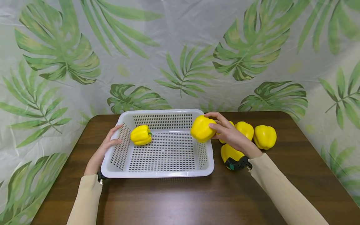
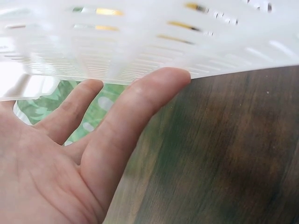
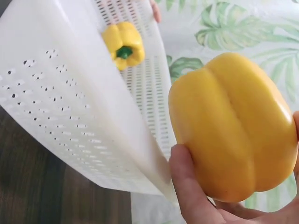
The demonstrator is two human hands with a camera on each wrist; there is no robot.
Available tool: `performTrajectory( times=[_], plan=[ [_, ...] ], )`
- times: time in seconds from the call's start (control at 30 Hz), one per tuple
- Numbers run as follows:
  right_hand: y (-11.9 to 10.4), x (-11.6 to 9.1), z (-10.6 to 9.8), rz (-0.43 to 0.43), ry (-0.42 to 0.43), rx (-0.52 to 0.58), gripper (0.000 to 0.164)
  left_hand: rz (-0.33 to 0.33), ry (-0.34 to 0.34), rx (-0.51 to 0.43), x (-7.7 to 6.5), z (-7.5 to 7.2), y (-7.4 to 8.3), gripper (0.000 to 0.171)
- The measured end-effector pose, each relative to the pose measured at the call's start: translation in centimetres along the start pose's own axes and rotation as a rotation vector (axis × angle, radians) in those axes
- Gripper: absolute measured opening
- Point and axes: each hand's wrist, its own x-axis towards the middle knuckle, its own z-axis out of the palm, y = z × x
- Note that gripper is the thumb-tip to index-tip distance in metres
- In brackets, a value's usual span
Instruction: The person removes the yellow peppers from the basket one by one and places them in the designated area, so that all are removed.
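In the head view, a white perforated plastic basket [image 1: 157,174] stands on the table. One yellow bell pepper [image 1: 140,135] with a green stem lies on its side at the left inside it. My right hand [image 1: 228,132] holds another yellow bell pepper [image 1: 202,128] above the basket's right rim, thumb on one side and fingers on the other. The right wrist view shows this held pepper [image 3: 231,126] close up, apart from the basket wall [image 3: 60,107]. With fairly straight fingers, my left hand [image 1: 102,148] touches the basket's left rim.
Several more yellow bell peppers [image 1: 265,137] sit on the brown wooden table [image 1: 174,203] right of the basket, some partly hidden by my right hand and wrist. Behind the table hangs a leaf-patterned cloth [image 1: 191,37]. Dark bands circle both wrists.
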Motion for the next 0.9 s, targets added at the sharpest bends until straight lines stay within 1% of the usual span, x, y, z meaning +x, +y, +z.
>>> performTrajectory(
  times=[0.1,0.13,0.2,0.33,0.4,0.57,0.73,0.9],
  plan=[
    [0.1,-0.4,-0.3,-0.007,0.015,0.008,0.035,-0.028,0.008,0.037,-0.2,0.0,0.1,0.057],
    [0.0,-0.5,-0.3,-0.012,0.019,0.011,0.033,-0.029,0.008,0.035,-0.2,0.1,0.1,0.057],
    [0.0,-0.7,-0.4,-0.019,0.031,0.015,0.03,-0.02,0.007,0.029,-0.1,0.0,0.1,0.058],
    [0.1,-1.1,-0.7,-0.027,0.056,0.012,0.024,0.008,-0.003,-0.014,0.1,0.0,0.0,0.058],
    [0.2,-1.3,-0.9,-0.03,0.065,0.012,0.021,0.009,-0.009,-0.017,0.1,0.0,0.0,0.058],
    [0.3,-1.8,-1.3,-0.026,0.082,0.009,0.021,-0.007,-0.008,-0.002,0.0,0.1,0.1,0.057],
    [0.5,-2.3,-1.8,-0.019,0.109,-0.018,0.025,0.006,-0.002,-0.007,0.0,0.1,0.1,0.057],
    [0.7,-2.9,-2.4,-0.035,0.127,0.007,0.027,-0.012,-0.004,0.006,0.0,0.0,0.1,0.056]
  ],
)
